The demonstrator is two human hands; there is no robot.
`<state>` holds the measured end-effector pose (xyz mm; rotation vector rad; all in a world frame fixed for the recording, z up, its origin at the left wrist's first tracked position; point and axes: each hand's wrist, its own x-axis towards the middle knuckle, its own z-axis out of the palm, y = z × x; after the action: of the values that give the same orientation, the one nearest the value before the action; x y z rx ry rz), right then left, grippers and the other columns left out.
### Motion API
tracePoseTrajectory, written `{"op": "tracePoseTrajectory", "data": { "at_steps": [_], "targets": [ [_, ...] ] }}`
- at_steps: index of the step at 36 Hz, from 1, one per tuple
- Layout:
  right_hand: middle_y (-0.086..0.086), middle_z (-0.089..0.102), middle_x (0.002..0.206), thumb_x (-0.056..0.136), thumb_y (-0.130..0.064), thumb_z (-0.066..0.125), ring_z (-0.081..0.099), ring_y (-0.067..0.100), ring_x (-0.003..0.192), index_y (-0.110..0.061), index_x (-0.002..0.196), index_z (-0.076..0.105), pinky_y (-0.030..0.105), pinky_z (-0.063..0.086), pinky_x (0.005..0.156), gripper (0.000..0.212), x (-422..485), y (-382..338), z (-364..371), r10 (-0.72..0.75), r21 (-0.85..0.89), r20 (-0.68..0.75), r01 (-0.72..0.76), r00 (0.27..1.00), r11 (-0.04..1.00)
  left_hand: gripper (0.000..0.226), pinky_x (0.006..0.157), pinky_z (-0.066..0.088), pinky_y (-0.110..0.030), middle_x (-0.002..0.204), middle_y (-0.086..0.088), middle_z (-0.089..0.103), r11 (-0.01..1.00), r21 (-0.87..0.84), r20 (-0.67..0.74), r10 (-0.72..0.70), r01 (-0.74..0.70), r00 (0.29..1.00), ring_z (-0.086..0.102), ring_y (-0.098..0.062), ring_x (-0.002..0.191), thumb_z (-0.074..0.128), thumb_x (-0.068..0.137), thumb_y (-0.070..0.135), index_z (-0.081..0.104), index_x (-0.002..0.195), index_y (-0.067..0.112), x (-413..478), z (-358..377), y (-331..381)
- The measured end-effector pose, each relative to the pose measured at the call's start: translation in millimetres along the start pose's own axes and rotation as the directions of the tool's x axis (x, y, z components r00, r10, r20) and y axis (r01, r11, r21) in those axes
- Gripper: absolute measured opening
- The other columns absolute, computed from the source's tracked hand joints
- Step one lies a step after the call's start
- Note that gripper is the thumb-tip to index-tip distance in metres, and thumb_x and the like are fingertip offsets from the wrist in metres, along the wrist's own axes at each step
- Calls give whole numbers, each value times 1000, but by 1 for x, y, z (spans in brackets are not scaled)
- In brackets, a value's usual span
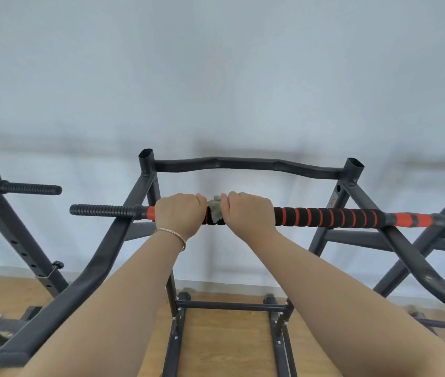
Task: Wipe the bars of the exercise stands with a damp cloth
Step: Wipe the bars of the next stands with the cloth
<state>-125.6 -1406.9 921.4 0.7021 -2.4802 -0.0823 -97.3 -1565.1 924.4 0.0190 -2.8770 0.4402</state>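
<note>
Gripping the striped bar: left hand bare, right hand over cloth; frame logo illegible.

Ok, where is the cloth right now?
Head view, centre frame: the grey cloth is bunched on the padded bar, between the left hand, which grips the bar, and the right hand, which seems to hold the cloth.
</note>
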Motion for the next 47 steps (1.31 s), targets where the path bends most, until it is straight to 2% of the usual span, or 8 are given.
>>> {"op": "tracePoseTrajectory", "data": {
  "at_steps": [8, 13, 21, 26, 31, 38, 44, 47],
  "targets": [
    [5, 51, 72, 94, -8, 45, 60, 27, 73, -14, 78, 47, 31, 50, 64, 17, 33, 5, -6, 102, 32, 412, -127, 905, 991, 33, 52, 30, -25, 42, 3, 21, 999, -18, -166, -40, 37, 985, 36, -19, 36, 71, 64, 8, 40, 65, 17, -4, 16, 1],
    [5, 55, 65, 92, -4, 44, 53, 19, 50, -8, 71, 54, 26, 39, 50, 23, 50, 12, -17, 47, 76, 631, -122, 774, 990, 19, 55, 37, -28, 46, 0, 38, 995, -99, -282, -58, 31, 958, 38, -22, 41, 70, 69, 14, 52, 64, 13, -9, 22, 4],
    [10, 60, 79, 100, -16, 37, 58, 29, 71, -9, 84, 47, 34, 48, 59, 20, 29, 19, -15, 184, 141, 310, -236, 933, 961, 14, 54, 44, -32, 66, -5, 61, 933, -343, -403, -255, 114, 879, 55, -26, 55, 69, 73, 2, 62, 84, 9, -16, 22, 6],
    [-1, 39, 71, 97, -15, 47, 48, 25, 70, -11, 107, 49, 33, 41, 57, 11, 2, 19, -14, 20, -11, 291, -17, 957, 1000, 29, 55, 42, -30, 72, 0, 46, 982, -131, -77, -150, 139, 986, 52, -21, 66, 55, 84, 3, 48, 110, 11, -2, -12, 6],
    [-1, 46, 72, 97, -17, 52, 49, 26, 66, -13, 94, 46, 30, 37, 52, 8, -2, 20, -11, -16, -75, 313, 41, 950, 996, 19, 61, 47, -33, 69, 0, 43, 989, -140, 83, -42, 53, 996, 56, -22, 71, 59, 85, 8, 45, 93, 18, 5, -19, 4],
    [14, 68, 68, 97, -8, 35, 72, 32, 70, -10, 74, 50, 38, 60, 71, 27, 31, 22, -23, 142, 138, 624, -287, 768, 948, 23, 57, 47, -28, 59, 1, 40, 997, -75, -44, -15, 12, 999, 53, -20, 60, 58, 84, 12, 36, 89, 17, -5, -6, 7],
    [18, 72, 65, 97, -17, 34, 63, 27, 45, -2, 90, 55, 27, 48, 55, 27, 45, 28, -30, 169, 222, 806, -554, 568, 802, 20, 58, 45, -27, 64, 1, 49, 997, -65, -76, -41, 36, 996, 54, -19, 60, 57, 85, 16, 37, 89, 15, -12, -4, 7],
    [12, 68, 68, 98, -20, 38, 60, 27, 54, -5, 84, 55, 27, 44, 55, 27, 46, 28, -24, 208, 253, 740, -551, 639, 795, 15, 58, 43, -27, 63, 2, 48, 999, -49, -104, 1, -6, 995, 53, -19, 58, 59, 87, 22, 45, 93, 16, -12, 1, 2]
  ]
}}
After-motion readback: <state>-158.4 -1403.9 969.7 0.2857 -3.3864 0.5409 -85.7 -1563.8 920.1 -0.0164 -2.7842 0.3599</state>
